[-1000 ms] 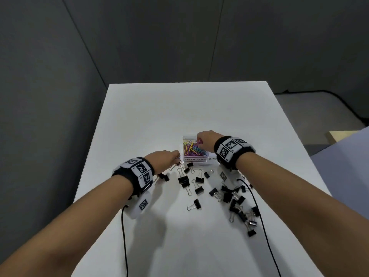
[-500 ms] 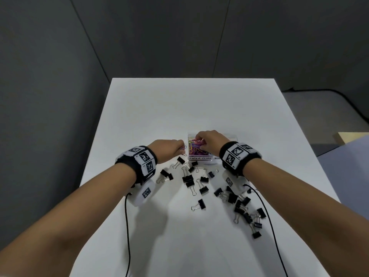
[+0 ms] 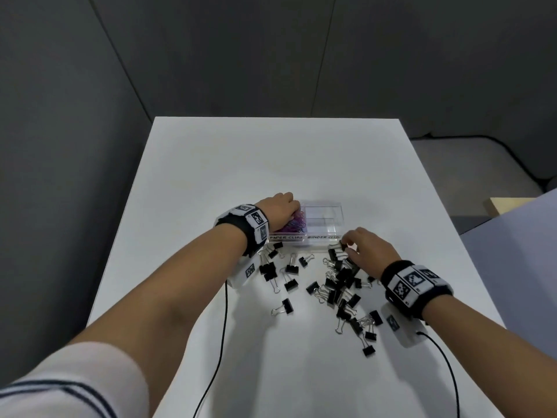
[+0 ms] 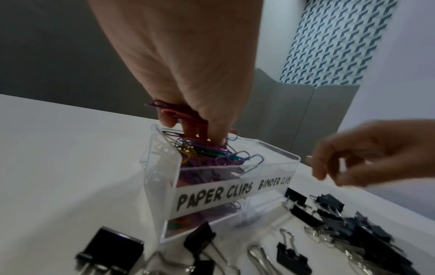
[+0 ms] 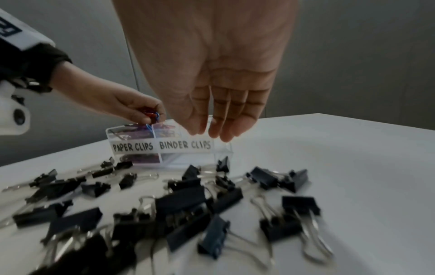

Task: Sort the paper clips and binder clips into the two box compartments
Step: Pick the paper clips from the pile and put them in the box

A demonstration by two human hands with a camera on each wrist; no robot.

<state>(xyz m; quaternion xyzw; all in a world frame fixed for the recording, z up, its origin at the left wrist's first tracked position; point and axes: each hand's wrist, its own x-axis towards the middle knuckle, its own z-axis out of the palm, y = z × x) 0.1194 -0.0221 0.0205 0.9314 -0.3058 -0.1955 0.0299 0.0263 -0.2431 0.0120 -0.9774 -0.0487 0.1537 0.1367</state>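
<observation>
A clear two-compartment box [image 3: 324, 212] stands mid-table, labelled PAPER CLIPS on the left and BINDER CLIPS on the right. Coloured paper clips [image 4: 207, 154] fill the left compartment; nothing shows in the right one. My left hand [image 4: 193, 128] hovers over the left compartment and pinches a bunch of paper clips [image 4: 174, 111]; the same grip shows in the right wrist view [image 5: 151, 114]. Black binder clips [image 3: 340, 282] lie scattered in front of the box. My right hand [image 5: 207, 132] hangs over them by the box's right front corner, fingers relaxed and holding nothing.
A smaller group of binder clips [image 3: 271, 267] lies under my left wrist. Black cables [image 3: 223, 327] trail from both wrists toward the table's near edge. Bare white tabletop [image 3: 271, 161] stretches behind the box. Grey walls stand close on the left and at the back.
My left hand moved from beside the box to over the paper clip compartment, carrying paper clips. My right hand left that compartment and came back right to the binder clips.
</observation>
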